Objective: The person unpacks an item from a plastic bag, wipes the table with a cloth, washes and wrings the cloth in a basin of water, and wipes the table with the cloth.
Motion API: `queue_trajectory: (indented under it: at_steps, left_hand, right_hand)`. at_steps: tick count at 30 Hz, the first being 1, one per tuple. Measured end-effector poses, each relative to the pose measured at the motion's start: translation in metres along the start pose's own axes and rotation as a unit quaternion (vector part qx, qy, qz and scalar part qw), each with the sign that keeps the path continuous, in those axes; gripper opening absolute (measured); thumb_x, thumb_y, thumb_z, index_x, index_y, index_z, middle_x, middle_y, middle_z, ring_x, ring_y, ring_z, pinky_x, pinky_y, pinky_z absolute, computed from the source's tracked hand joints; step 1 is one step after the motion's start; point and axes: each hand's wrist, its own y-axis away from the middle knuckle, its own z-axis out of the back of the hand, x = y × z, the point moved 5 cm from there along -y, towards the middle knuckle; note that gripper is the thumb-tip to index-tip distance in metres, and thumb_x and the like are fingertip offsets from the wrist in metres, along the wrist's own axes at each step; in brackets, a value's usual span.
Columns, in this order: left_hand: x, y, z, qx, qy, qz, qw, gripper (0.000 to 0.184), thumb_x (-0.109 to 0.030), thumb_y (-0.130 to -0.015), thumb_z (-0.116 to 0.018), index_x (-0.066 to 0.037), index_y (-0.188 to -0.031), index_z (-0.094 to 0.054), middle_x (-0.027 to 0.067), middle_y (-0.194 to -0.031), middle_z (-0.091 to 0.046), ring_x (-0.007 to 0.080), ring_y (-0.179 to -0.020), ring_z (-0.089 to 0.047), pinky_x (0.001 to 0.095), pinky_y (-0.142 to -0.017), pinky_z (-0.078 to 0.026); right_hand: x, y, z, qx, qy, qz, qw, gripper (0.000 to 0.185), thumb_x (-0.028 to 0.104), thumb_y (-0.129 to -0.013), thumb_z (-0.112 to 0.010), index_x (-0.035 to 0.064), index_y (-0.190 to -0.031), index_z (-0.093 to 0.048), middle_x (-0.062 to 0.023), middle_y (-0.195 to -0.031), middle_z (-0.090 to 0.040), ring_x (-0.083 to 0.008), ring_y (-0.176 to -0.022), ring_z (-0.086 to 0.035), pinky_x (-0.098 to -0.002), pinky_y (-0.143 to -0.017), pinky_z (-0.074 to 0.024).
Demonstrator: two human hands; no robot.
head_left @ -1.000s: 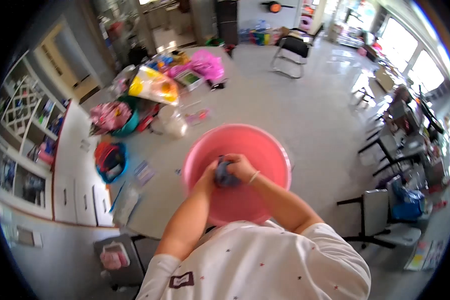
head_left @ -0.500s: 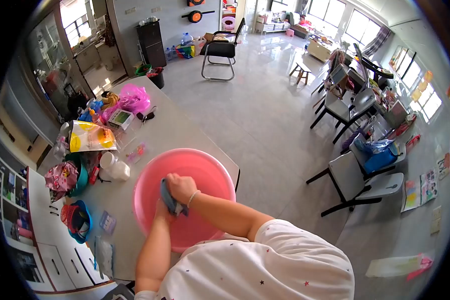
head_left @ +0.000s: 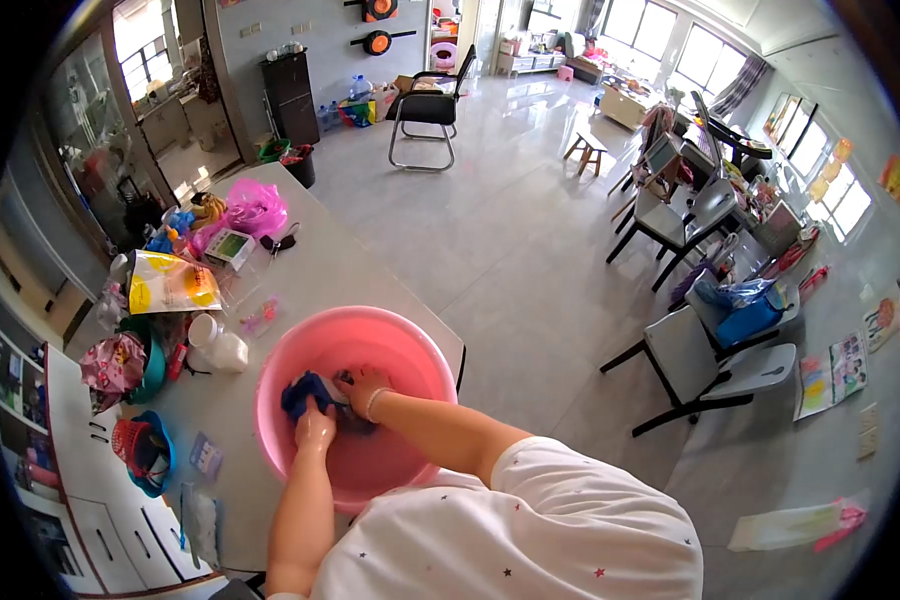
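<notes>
A large pink basin (head_left: pixel 410 345) stands on the table with water in it. Down in it lies a wet cloth (head_left: pixel 306 392), dark blue on the left and greyer toward the middle. My left hand (head_left: pixel 316 428), wet, grips the near left part of the cloth with bent fingers. To its right, my right hand (head_left: pixel 366 388), with a pale bracelet at the wrist, is closed on the greyer part. Some fingertips of both hands are hidden in the folds and water.
Left of the basin on the table (head_left: pixel 350 270) are a white-lidded jar (head_left: pixel 218 343), a yellow and white bag (head_left: pixel 174 283), a pink plastic bag (head_left: pixel 254 207) and a blue basket (head_left: pixel 160 470). Chairs (head_left: pixel 670 365) line the right side.
The cloth, earlier bunched up between my hands, is now lower in the basin and more spread, showing its dark blue part. My hands have moved apart, the left one further left.
</notes>
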Motion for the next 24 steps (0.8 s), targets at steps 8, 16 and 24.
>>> queue_trajectory:
  at_steps: [8, 16, 24]
  left_hand:
    - [0.028, -0.027, -0.023, -0.016, 0.101, 0.011, 0.995, 0.050, -0.043, -0.090, -0.047, -0.002, -0.115, -0.057, 0.0180, -0.112, -0.061, 0.0299, -0.098, -0.059, 0.0398, -0.086, -0.047]
    - [0.019, -0.021, -0.033, 0.207, 0.786, 0.047, 0.581, 0.044, -0.039, -0.089, -0.048, -0.003, -0.112, -0.059, 0.0111, -0.107, -0.062, 0.0226, -0.092, -0.059, 0.0362, -0.082, -0.048]
    - [-0.013, -0.014, -0.020, 0.181, 0.784, -0.054, 0.592, 0.038, -0.036, -0.089, -0.049, -0.005, -0.110, -0.060, 0.0090, -0.105, -0.062, 0.0202, -0.090, -0.059, 0.0349, -0.082, -0.048]
  right_hand:
    - [-0.002, -0.017, -0.012, 0.082, -0.398, -0.029, 0.913, 0.033, 0.015, -0.067, -0.068, 0.0056, -0.098, -0.066, -0.0078, -0.081, -0.066, -0.0174, -0.074, -0.060, -0.0328, -0.070, -0.0479]
    - [0.077, 0.063, 0.079, -0.132, -0.460, 0.355, 0.803, 0.018, 0.014, -0.074, -0.066, 0.0007, -0.079, -0.055, -0.0107, -0.071, -0.058, -0.0243, -0.065, -0.056, -0.0331, -0.061, -0.0448]
    - [0.065, 0.027, 0.061, -0.262, -0.137, 0.199, 0.934, 0.016, 0.020, -0.073, -0.060, 0.0074, -0.082, -0.058, -0.0141, -0.072, -0.063, -0.0307, -0.066, -0.064, -0.0429, -0.056, -0.0514]
